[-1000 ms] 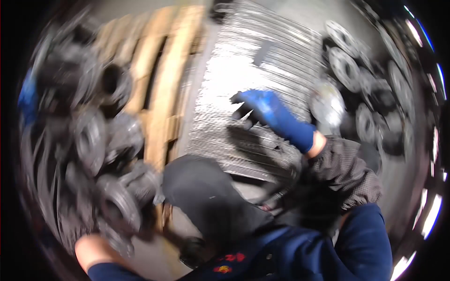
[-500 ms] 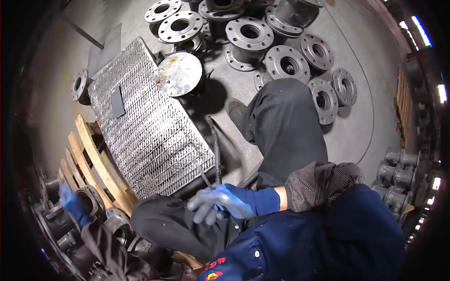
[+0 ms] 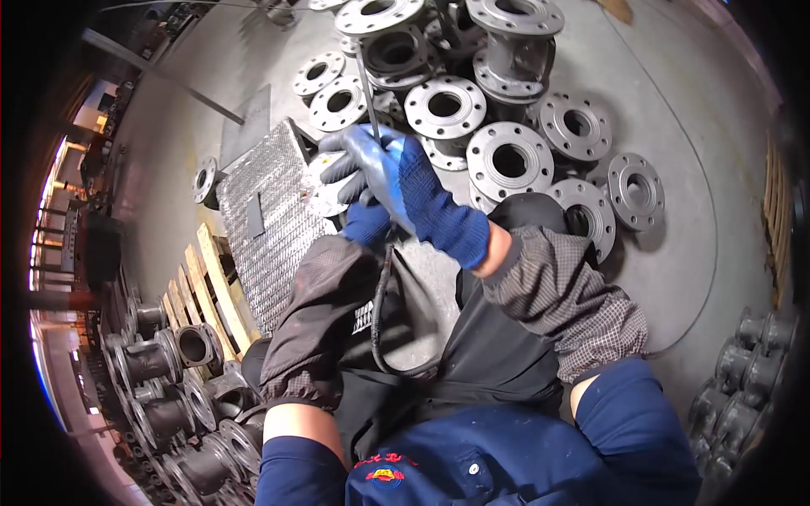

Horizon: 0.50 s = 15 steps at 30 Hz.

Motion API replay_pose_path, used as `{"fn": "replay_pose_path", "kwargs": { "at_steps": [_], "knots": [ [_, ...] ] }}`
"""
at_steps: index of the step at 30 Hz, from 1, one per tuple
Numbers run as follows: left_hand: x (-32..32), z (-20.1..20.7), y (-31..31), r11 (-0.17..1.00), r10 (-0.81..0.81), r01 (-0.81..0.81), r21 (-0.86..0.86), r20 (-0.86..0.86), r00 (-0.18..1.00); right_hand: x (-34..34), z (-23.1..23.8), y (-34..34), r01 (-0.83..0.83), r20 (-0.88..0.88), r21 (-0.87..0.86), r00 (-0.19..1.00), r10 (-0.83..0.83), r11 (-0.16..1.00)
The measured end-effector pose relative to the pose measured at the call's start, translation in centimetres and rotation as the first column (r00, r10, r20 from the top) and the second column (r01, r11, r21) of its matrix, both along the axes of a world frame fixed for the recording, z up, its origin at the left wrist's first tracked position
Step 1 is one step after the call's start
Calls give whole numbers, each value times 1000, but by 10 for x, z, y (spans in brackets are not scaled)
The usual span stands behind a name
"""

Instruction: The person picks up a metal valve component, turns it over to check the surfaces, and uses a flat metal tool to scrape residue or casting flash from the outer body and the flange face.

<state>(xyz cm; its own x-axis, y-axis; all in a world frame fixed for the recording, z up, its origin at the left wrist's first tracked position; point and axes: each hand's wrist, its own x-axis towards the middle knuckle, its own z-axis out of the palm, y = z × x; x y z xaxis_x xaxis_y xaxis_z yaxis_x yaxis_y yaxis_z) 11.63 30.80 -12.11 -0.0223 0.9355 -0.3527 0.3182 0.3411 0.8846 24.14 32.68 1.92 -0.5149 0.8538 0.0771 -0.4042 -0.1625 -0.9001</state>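
My two gloved hands meet in front of me, over the round metal disc point(image 3: 326, 191) beside the grating. My right hand point(image 3: 380, 173), in a blue and grey glove, is closed round a thin dark metal rod point(image 3: 368, 88), which points up and away. Its grey fingertips are curled. Just below it is my left hand point(image 3: 366, 224); its fingers are hidden behind the right one. A black cable point(image 3: 378, 316) hangs from under the hands and loops toward my lap. What it joins is hidden.
The ribbed metal grating point(image 3: 270, 219) carries a small dark flat piece point(image 3: 256, 216). Several grey flanged pipe fittings point(image 3: 510, 162) stand ahead and to the right. A wooden pallet point(image 3: 218, 295) and more fittings point(image 3: 148, 363) lie at left. Stacked dark parts point(image 3: 742, 379) are at right.
My left hand has come in from the far left to meet the right. The right hand has risen from my lap with the rod, which now points farther up. My view has shifted.
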Motion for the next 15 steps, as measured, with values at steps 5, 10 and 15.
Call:
{"fn": "replay_pose_path", "kwargs": {
  "at_steps": [5, 10, 15],
  "knots": [
    [76, -61, 54, 989, 79, -74, -129, 36, 996, 39, -27, 28, 198, 197, -121, 965, -172, 973],
    [141, -89, 100, 970, 200, -209, -128, -81, 976, 95, -36, 82, 525, 371, 151, 755, -541, 837],
    [137, -105, 93, 943, 314, -302, -136, 74, 947, 132, -66, 128, 552, 677, 235, 498, -542, 800]
  ]
}}
